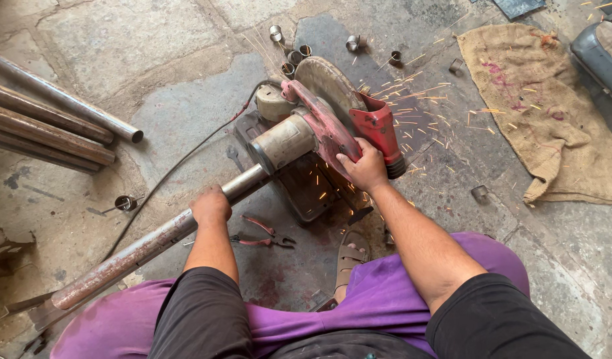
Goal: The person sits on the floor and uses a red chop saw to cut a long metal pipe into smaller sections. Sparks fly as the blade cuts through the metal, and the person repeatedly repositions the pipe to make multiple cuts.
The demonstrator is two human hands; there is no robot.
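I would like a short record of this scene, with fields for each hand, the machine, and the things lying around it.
left hand: pressing down on a long metal pipe
right hand: gripping the red handle of the chop saw
saw state: blade lowered on the pipe, sparks flying to the right
near the saw: red pliers, a wrench, short cut pipe rings
left side: stacked pipes on the stone floor
right side: burlap sack
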